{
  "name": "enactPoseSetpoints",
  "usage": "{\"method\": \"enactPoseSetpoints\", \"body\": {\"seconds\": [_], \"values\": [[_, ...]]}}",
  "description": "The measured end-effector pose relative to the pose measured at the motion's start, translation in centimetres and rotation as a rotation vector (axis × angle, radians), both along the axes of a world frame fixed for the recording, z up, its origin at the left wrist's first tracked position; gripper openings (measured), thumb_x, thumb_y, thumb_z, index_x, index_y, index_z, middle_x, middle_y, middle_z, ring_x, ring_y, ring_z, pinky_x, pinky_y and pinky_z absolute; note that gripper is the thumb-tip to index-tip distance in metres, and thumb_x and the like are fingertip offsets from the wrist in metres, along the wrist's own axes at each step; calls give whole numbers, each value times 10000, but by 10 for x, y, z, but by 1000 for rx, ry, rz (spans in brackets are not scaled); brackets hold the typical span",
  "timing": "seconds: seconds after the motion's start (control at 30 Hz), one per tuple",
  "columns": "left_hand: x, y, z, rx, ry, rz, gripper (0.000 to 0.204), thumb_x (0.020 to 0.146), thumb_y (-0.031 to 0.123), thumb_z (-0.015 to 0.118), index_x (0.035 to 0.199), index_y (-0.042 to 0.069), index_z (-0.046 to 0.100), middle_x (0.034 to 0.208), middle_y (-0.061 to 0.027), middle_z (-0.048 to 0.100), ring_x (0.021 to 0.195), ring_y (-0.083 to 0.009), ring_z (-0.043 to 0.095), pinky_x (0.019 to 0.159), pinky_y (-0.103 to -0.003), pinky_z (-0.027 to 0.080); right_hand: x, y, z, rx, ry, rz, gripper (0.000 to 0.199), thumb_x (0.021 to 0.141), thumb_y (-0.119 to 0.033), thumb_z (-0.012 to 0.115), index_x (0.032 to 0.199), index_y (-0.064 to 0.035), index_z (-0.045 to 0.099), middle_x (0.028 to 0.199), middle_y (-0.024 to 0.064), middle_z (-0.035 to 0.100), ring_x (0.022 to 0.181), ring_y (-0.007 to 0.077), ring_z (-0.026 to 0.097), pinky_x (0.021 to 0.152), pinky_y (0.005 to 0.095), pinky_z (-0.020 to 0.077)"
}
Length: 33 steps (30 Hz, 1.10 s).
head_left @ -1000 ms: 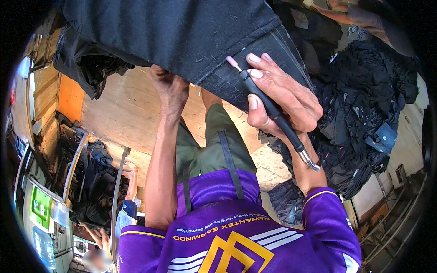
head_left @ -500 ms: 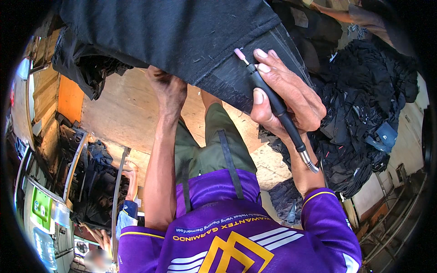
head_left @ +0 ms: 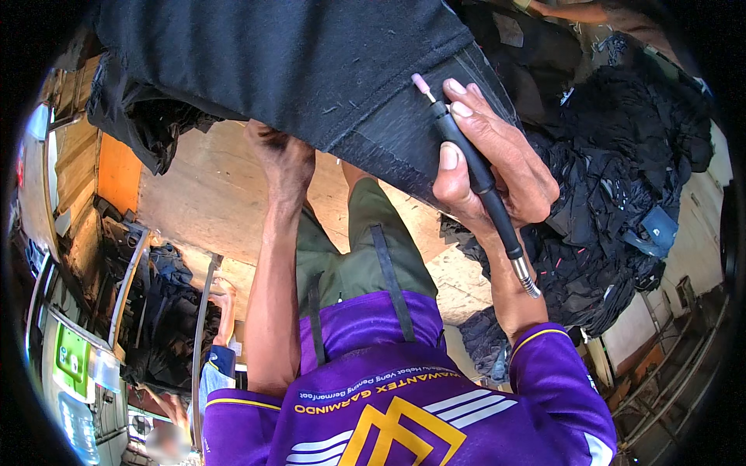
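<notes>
A black denim garment stretches across the upper middle of the view, with a stitched seam and a board-like dark panel at its right end. My left hand is closed on its lower edge, the fingertips partly hidden by the cloth. Between thumb and fingers, my right hand holds a black rotary grinder handpiece. The pink grinding stone at its tip points up and left over the panel, close to the seam. Whether the stone touches the cloth I cannot tell.
A large heap of black garments lies to the right, with a blue piece on it. Below me is a wooden floor. At lower left are another person's arm, a green tray and a metal rail.
The handpiece and its stone have shifted slightly up and to the right. The garment has slid a little left, and my left hand has moved slightly left with it.
</notes>
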<state>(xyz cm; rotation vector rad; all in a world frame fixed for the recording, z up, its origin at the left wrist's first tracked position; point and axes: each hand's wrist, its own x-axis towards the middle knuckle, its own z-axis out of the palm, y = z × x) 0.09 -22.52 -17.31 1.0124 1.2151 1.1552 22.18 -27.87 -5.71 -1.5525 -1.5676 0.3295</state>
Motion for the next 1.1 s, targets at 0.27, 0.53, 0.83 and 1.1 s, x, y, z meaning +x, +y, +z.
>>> {"method": "enactPoseSetpoints", "body": {"seconds": [0.27, 0.53, 0.83, 1.1], "values": [[-3, -1, 1, -47, -2, -15, 206, 924, -28, 794, 813, 33, 632, 835, 52, 680, 810, -63, 599, 731, -267, 478, 1, 1, -7, 29, 2, -100, 311, 819, -81, 799, 1102, 48, 812, 1057, 250, 830, 1063, 386, 829, 1010, 497, 656], [-7, -1, -4, -14, 53, -35, 183, 926, 9, 807, 832, 17, 651, 820, 48, 677, 821, -68, 588, 738, -272, 477, 0, 2, -4, 25, 3, -110, 302, 821, -82, 804, 1094, 47, 816, 1059, 241, 831, 1060, 382, 830, 1011, 503, 656], [-8, -4, 2, -163, -46, -17, 126, 922, -50, 775, 1030, -32, 714, 1045, -31, 764, 988, -109, 664, 869, -294, 530, 2, -4, 6, 3, 104, -71, 260, 904, -102, 780, 1104, 62, 800, 1026, 228, 828, 1060, 392, 826, 1007, 517, 660], [-105, 18, 103, -273, 198, -315, 739, 970, 91, 814, 1615, 7, 465, 1601, -193, 561, 1420, -286, 598, 1151, -427, 530, 20, -7, 20, 58, 704, -648, 477, 1198, -393, 519, 1284, 64, 625, 1161, 188, 750, 1155, 345, 772, 1099, 458, 589]]}}
